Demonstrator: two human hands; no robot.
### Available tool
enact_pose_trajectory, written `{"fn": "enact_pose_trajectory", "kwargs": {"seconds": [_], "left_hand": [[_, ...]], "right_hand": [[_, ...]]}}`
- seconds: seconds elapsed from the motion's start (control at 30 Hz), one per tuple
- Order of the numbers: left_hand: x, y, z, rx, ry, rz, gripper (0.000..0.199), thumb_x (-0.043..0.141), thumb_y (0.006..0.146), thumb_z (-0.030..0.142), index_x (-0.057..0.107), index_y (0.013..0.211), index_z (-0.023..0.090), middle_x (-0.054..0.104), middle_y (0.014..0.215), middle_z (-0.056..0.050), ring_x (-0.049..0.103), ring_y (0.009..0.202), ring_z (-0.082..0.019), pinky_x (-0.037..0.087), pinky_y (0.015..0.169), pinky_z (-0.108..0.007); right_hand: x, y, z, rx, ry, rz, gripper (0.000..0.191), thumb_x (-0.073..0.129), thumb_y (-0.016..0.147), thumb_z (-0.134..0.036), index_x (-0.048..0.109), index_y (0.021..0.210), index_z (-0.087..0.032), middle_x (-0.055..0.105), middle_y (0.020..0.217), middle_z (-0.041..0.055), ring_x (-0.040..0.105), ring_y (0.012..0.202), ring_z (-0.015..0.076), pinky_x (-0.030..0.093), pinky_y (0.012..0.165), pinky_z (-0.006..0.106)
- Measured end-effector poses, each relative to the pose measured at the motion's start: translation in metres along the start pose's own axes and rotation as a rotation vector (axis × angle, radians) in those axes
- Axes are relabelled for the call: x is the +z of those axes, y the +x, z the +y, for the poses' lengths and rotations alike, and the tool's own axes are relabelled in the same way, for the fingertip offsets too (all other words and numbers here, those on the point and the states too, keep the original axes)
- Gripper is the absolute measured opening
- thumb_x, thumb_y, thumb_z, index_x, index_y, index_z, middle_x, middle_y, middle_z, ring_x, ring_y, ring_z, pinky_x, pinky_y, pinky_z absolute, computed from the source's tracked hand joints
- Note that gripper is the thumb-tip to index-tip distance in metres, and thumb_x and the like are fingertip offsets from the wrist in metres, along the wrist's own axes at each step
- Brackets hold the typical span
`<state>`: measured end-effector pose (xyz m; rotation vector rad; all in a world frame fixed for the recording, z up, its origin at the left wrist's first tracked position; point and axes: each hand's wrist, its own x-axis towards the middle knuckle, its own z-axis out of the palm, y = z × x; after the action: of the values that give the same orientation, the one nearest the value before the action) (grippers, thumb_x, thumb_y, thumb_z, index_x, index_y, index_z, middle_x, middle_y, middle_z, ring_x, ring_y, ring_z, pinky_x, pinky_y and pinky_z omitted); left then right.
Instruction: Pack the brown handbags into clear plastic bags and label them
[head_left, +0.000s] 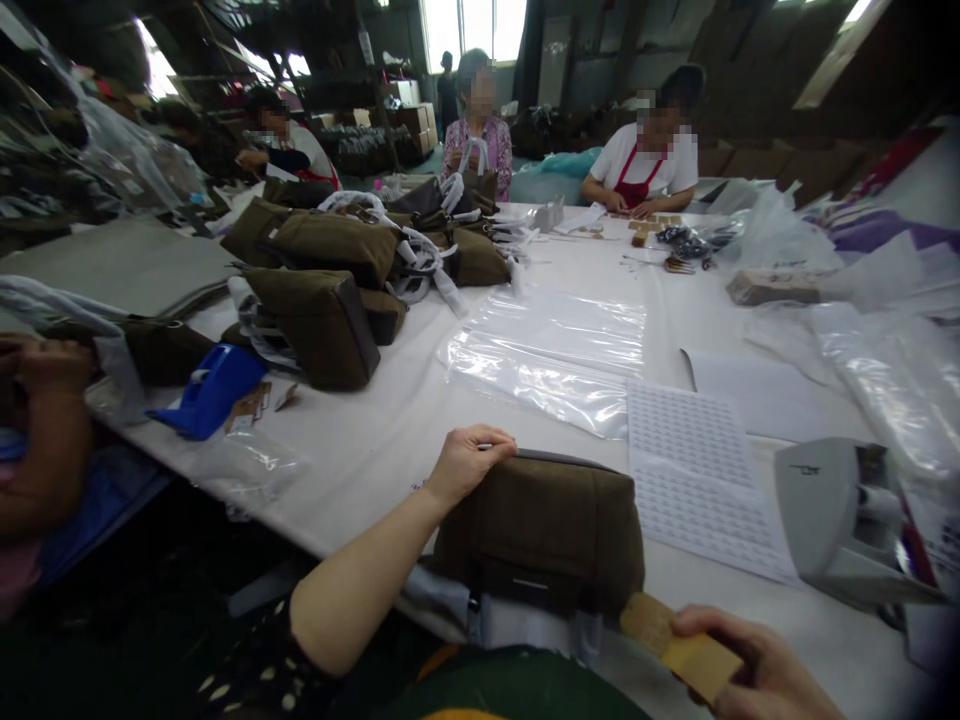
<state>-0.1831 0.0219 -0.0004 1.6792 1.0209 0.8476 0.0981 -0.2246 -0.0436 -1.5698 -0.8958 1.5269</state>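
A dark olive-brown bag (547, 525) lies at the table's near edge, with wrapped straps hanging toward me. My left hand (471, 462) pinches the bag's upper edge at its left part, fingers closed on it. Low on the right, my right hand (750, 655) grips tan paper tags (679, 645) between thumb and fingers. The tags' far end reaches the bag's lower right corner; I cannot tell whether they touch it. Right of the bag lies a printed sheet of labels (697, 480).
A grey tape dispenser (840, 520) stands at right, a blue one (217, 390) at left. Clear plastic bags (555, 350) lie mid-table, with piled brown bags (322, 310) behind. A co-worker's arm (52, 420) is at the left edge; several people sit across the table.
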Motion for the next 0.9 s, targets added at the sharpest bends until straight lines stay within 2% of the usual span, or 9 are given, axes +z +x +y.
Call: {"fn": "enact_pose_trajectory", "kwargs": {"seconds": [0.07, 0.17, 0.33, 0.47, 0.57, 0.63, 0.7, 0.77, 0.9], "left_hand": [[0.003, -0.002, -0.001, 0.031, 0.08, -0.069, 0.009, 0.072, 0.07, 0.027, 0.073, 0.076, 0.02, 0.071, 0.086, -0.001, 0.063, 0.085, -0.017, 0.047, 0.083, -0.027], [0.019, -0.003, -0.004, 0.155, 0.333, -0.158, 0.005, 0.072, 0.07, 0.025, 0.073, 0.075, 0.025, 0.071, 0.091, 0.001, 0.059, 0.09, -0.018, 0.043, 0.088, -0.031], [0.028, -0.002, 0.002, 0.252, 0.469, -0.077, 0.011, 0.06, 0.08, 0.02, 0.067, 0.07, 0.02, 0.068, 0.089, -0.001, 0.056, 0.091, -0.018, 0.04, 0.088, -0.033], [-0.036, -0.041, 0.0, 0.033, 0.29, 0.193, 0.026, 0.049, 0.087, 0.035, 0.061, 0.073, 0.017, 0.063, 0.085, -0.004, 0.057, 0.084, -0.016, 0.043, 0.078, -0.027], [-0.087, -0.113, -0.016, -0.279, 0.239, 0.371, 0.049, 0.039, 0.087, 0.053, 0.054, 0.059, 0.016, 0.059, 0.067, -0.002, 0.055, 0.068, -0.015, 0.042, 0.068, -0.026], [-0.094, -0.168, -0.029, -0.603, 0.038, 0.471, 0.054, 0.039, 0.083, 0.062, 0.052, 0.06, 0.016, 0.053, 0.057, 0.0, 0.049, 0.052, -0.011, 0.039, 0.056, -0.024], [-0.076, -0.209, -0.043, -0.929, -0.345, 0.576, 0.051, 0.048, 0.077, 0.065, 0.055, 0.073, 0.015, 0.057, 0.062, 0.0, 0.048, 0.047, -0.009, 0.039, 0.05, -0.023], [-0.045, -0.225, -0.055, -1.072, -0.73, 0.661, 0.046, 0.058, 0.075, 0.059, 0.056, 0.084, 0.014, 0.062, 0.075, -0.005, 0.054, 0.052, -0.01, 0.042, 0.05, -0.022], [0.0, -0.21, -0.068, -0.94, -1.082, 0.816, 0.024, 0.064, 0.079, 0.034, 0.056, 0.083, 0.012, 0.059, 0.067, -0.002, 0.053, 0.048, -0.008, 0.041, 0.046, -0.019]], "right_hand": [[0.015, 0.016, -0.026, -0.079, -0.164, 0.036, 0.025, 0.07, 0.067, -0.041, 0.066, 0.081, -0.021, 0.065, 0.077, 0.0051, 0.059, 0.061, 0.0188, 0.048, 0.052, 0.027], [0.035, 0.05, -0.052, -0.331, -0.429, 0.205, 0.022, 0.063, 0.075, -0.042, 0.065, 0.078, -0.021, 0.062, 0.076, 0.0042, 0.056, 0.068, 0.0183, 0.047, 0.062, 0.029], [0.047, 0.103, -0.047, -0.683, -0.669, 0.635, 0.035, 0.061, 0.074, -0.054, 0.061, 0.082, -0.02, 0.053, 0.088, 0.0059, 0.051, 0.087, 0.0241, 0.043, 0.081, 0.042], [0.044, 0.111, -0.042, -0.798, -0.716, 0.708, 0.058, 0.063, 0.074, -0.052, 0.049, 0.119, -0.019, 0.047, 0.119, 0.0125, 0.043, 0.112, 0.0302, 0.037, 0.095, 0.052], [0.044, 0.106, -0.049, -0.94, -0.876, 0.525, 0.035, 0.055, 0.084, -0.041, 0.055, 0.114, -0.023, 0.043, 0.132, 0.0087, 0.035, 0.125, 0.0302, 0.029, 0.103, 0.052], [0.045, 0.105, -0.052, -1.019, -0.946, 0.373, 0.023, 0.048, 0.089, -0.032, 0.059, 0.108, -0.025, 0.048, 0.128, 0.0056, 0.038, 0.124, 0.0277, 0.028, 0.105, 0.05], [0.047, 0.107, -0.052, -1.065, -0.963, 0.325, 0.022, 0.044, 0.09, -0.028, 0.059, 0.106, -0.024, 0.053, 0.122, 0.0058, 0.044, 0.119, 0.026, 0.027, 0.105, 0.05], [0.048, 0.11, -0.049, -1.086, -0.958, 0.351, 0.022, 0.044, 0.09, -0.029, 0.059, 0.105, -0.021, 0.055, 0.119, 0.0074, 0.046, 0.117, 0.026, 0.027, 0.105, 0.051], [0.049, 0.113, -0.044, -1.105, -0.957, 0.382, 0.023, 0.043, 0.089, -0.03, 0.059, 0.102, -0.02, 0.055, 0.118, 0.0088, 0.046, 0.116, 0.0261, 0.027, 0.105, 0.051]]}}
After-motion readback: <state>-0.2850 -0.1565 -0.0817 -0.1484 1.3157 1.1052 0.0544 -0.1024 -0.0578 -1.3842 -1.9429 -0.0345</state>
